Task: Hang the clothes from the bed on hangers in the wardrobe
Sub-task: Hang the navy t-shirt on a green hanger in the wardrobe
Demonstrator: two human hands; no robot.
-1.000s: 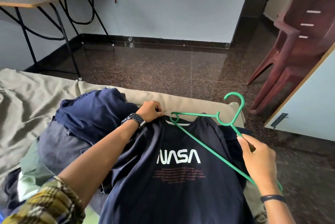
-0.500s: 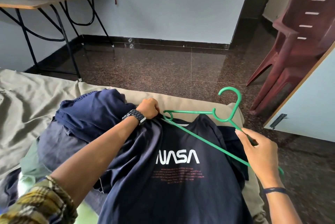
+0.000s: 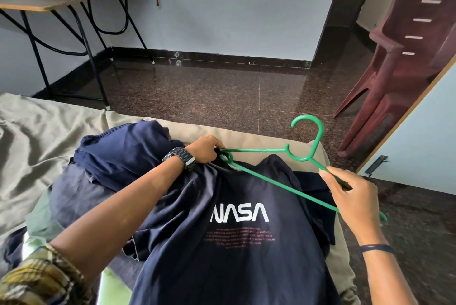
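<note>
Head view shows threading under way: left hand [image 3: 206, 148] pinches the navy NASA shirt [image 3: 237, 225] on the bed [image 3: 37, 137] at its collar; right hand [image 3: 350, 196] grasps the green hanger [image 3: 278, 185], tip at the neckline; next, that arm likely slides inside toward a shoulder.

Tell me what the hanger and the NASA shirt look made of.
Hanger: likely moulded plastic, a glossy uniform green rod with rounded loops; coated wire isn't ruled out. Shirt: soft matte navy knit, probably cotton, since it drapes and creases, with a flat printed logo.
</note>
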